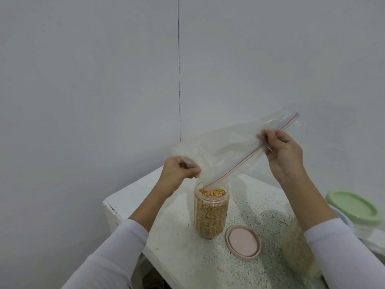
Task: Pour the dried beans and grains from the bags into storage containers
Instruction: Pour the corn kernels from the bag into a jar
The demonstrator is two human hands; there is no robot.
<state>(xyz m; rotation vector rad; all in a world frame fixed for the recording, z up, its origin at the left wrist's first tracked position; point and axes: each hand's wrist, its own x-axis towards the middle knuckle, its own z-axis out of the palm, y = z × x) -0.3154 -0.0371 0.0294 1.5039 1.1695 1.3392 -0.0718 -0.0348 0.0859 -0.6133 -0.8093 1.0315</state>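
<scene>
- Above the filled jar [210,213], the left hand [179,171] and right hand [284,157] each pinched the emptied bag [227,151].
- Pouring looked finished; next, probably fitting the pink lid [243,243].

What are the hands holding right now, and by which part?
Both hold the clear zip bag: left hand grips a bottom corner, right hand pinches the zipper edge.

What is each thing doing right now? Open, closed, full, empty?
zip bag: open, looks empty, tipped over jar
jar: open, nearly full of yellow grains
pink lid: off, on the table
left hand: grips bag corner
right hand: pinches bag's zip edge
green lid: on its container
</scene>
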